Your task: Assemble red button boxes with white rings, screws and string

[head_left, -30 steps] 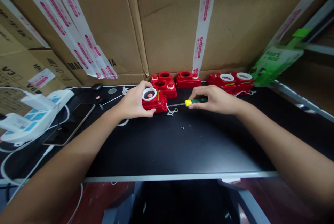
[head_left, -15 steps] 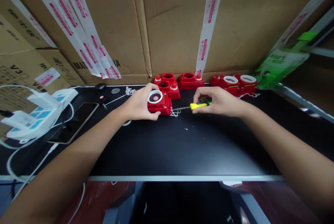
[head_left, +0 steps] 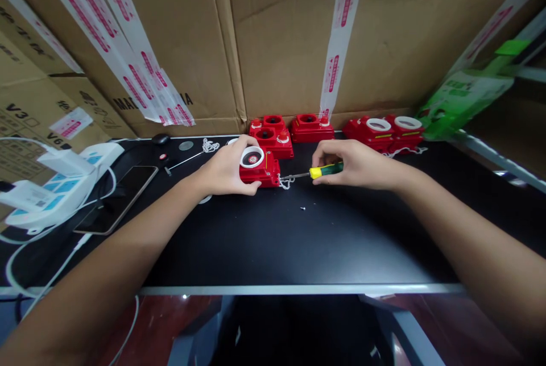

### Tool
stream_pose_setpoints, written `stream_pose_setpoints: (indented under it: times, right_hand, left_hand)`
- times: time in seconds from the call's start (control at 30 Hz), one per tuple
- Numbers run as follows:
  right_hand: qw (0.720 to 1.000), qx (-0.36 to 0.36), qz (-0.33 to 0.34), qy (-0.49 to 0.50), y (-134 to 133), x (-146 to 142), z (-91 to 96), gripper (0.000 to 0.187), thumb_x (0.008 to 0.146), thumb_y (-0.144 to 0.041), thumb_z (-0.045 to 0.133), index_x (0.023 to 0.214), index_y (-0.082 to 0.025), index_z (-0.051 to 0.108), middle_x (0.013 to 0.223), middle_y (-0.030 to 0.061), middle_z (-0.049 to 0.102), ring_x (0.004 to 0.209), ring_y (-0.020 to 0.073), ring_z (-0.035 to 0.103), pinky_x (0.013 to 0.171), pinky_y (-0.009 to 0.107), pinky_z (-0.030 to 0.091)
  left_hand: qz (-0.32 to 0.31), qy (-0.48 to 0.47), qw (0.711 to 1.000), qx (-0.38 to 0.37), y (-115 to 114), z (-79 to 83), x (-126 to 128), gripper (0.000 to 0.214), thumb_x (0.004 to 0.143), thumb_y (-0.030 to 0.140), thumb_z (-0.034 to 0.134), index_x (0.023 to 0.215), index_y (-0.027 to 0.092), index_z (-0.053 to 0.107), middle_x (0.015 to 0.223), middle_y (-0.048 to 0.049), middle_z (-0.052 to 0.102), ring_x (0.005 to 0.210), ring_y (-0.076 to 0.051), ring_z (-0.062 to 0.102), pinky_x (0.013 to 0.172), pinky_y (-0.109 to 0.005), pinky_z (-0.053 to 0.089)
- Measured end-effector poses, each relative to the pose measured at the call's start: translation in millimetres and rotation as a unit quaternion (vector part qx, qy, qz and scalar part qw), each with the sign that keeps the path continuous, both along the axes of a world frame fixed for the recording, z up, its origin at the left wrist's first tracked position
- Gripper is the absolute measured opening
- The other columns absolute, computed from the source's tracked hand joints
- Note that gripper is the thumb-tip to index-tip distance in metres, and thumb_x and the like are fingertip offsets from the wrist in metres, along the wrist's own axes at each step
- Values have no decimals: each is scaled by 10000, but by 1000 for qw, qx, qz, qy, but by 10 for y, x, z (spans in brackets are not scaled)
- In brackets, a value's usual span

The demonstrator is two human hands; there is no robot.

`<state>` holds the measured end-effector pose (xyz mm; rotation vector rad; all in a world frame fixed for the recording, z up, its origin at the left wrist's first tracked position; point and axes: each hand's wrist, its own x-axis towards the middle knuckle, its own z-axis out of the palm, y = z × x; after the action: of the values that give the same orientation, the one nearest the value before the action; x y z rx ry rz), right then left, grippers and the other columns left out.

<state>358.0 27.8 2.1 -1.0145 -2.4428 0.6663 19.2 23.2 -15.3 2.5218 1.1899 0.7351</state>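
My left hand [head_left: 228,170] is closed around a red box-shaped device [head_left: 265,173] with a white ring and a dark round face on top. Between the fingers of my right hand [head_left: 343,164] is a screwdriver [head_left: 324,171] with a yellow and green handle. Its shaft points left, level with the table, and its tip reaches the device's right side. Whether the tip sits in a screw is too small to tell. A white chain [head_left: 286,182] hangs there and lies partly on the table. One small screw [head_left: 302,208] lies in front of the shaft.
Several more red devices [head_left: 313,130] stand along the cardboard wall [head_left: 281,42]. To the left are a phone [head_left: 117,198], a white power strip [head_left: 63,190] with cables, and a small metal hammer-like rod [head_left: 185,161]. A green bag [head_left: 464,99] stands at the right back.
The view has shifted slightly. The screwdriver handle has turned in my right hand, showing more green now. My left hand keeps its hold on the red device.
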Motion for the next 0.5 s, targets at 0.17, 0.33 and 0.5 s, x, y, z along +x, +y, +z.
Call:
stream_pose_setpoints:
  times: [0.17, 0.33, 0.5]
  right_hand:
    - [999, -48, 1, -26, -16, 24, 27, 410, 995, -590, 649, 942, -198, 760, 766, 35, 754, 614, 172, 669, 669, 327, 505]
    - [998, -37, -2, -45, -32, -20, 33, 421, 933, -620, 714, 1022, -212, 767, 913, 49, 790, 652, 176, 673, 668, 329, 511]
    - [999, 36, 14, -20, -16, -19, 8, 333, 832, -508, 838, 955, -211, 747, 989, 79, 789, 839, 226, 703, 759, 344, 539]
  left_hand:
    - [11, -8, 1000, 5, -9, -6, 17, 704, 669, 383, 851, 1253, 238, 486, 1188, -68, 696, 1008, -258, 707, 922, -411, 567]
    - [4, 5, 1000, -5, -34, 6, 54, 692, 673, 391, 848, 1246, 247, 488, 1238, -74, 694, 1047, -274, 715, 964, -423, 565]
    - [0, -6, 1000, -2, -23, -4, 40, 681, 675, 379, 847, 1240, 248, 489, 1233, -70, 697, 1053, -273, 714, 958, -418, 564]
